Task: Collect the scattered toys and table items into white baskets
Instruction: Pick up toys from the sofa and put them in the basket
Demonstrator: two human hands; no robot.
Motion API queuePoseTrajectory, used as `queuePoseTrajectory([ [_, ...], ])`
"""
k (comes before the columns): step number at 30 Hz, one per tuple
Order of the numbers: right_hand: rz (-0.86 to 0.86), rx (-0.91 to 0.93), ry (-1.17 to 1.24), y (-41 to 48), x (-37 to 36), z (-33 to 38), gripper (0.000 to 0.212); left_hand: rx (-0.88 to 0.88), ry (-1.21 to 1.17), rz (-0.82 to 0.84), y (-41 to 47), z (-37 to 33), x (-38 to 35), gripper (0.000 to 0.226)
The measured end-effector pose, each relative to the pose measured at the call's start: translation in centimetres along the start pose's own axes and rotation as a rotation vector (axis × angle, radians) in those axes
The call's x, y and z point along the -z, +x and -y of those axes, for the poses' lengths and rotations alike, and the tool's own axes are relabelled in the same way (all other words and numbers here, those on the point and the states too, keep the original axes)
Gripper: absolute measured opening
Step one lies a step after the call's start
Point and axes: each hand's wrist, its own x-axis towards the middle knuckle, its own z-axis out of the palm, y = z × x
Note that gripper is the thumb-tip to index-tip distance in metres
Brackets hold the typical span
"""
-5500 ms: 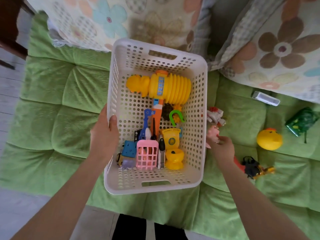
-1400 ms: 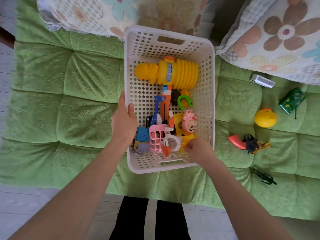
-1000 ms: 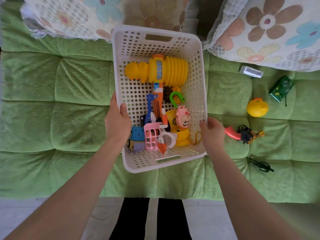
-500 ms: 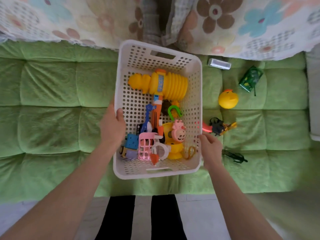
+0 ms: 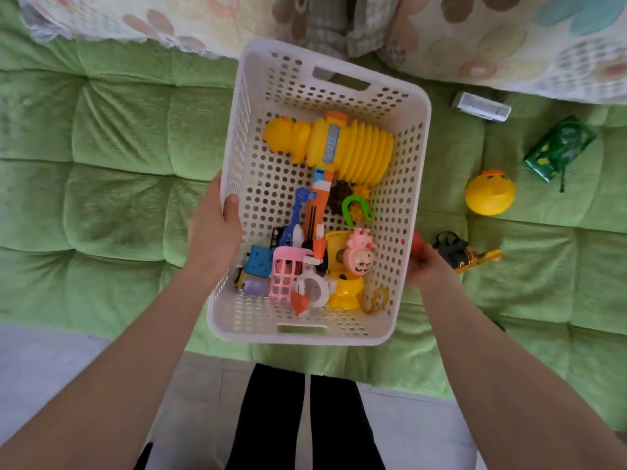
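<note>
Green tufted cushioning [image 5: 118,205] fills the scene, with flowered pillows [image 5: 509,39] along the 12 o'clock edge and pale floor at 6 o'clock.

At the left hand [image 5: 212,235], the thumb hooks over the rim while the other fingers are hidden outside the wall, so it grips the white basket [image 5: 325,79] at the basket's 9 o'clock side. At the right hand [image 5: 425,266], the fingers curl around the red grip of a toy gun [image 5: 454,254] that lies on the cushion just beside the basket's 3 o'clock wall; how firmly they close on it cannot be told.

Between the two hands sits the basket: rectangular, perforated with round holes, with a slot handle at each short end. Inside, a yellow squeaky hammer [image 5: 339,147] with an orange handle lies across the 12 o'clock half. Toward 6 o'clock are a pink pig figure [image 5: 359,257] resting on a yellow toy, a pink miniature basket [image 5: 286,276], a blue block [image 5: 259,264], a green horseshoe shape [image 5: 354,212] and a blue toy guitar [image 5: 298,218].

Further out at 3 o'clock on the cushion rests a yellow duck ball [image 5: 490,195], well apart from the basket. Beyond it, at 2 o'clock, lie a green packet [image 5: 558,152] and a small white box [image 5: 481,106] near the pillows.
</note>
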Motion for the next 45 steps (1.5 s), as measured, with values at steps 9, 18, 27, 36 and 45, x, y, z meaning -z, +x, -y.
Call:
queuePoseTrajectory([
  [9,0.135,0.253,0.03,-4.5,1.5,-1.1,0.016,-0.009,-0.026,0.011,0.5,0.8,0.0,0.037],
  [18,0.26,0.31,0.01,-11.6,-1.9,-10.4,0.007,0.003,-0.084,0.111,0.5,1.0,0.5,0.043],
  [27,0.152,0.902,-0.949,-9.1,-6.8,-16.5,0.027,0.064,-0.198,0.254,0.8,1.5,1.8,0.052],
  [36,-0.048,1.461,-1.606,-4.4,-12.9,-15.7,0.028,0.078,-0.26,0.301,0.9,2.1,1.6,0.054],
  [45,0.124,1.229,-1.63,-3.4,-13.1,-15.2,0.041,0.027,-0.241,0.245,0.9,2.3,1.2,0.047],
])
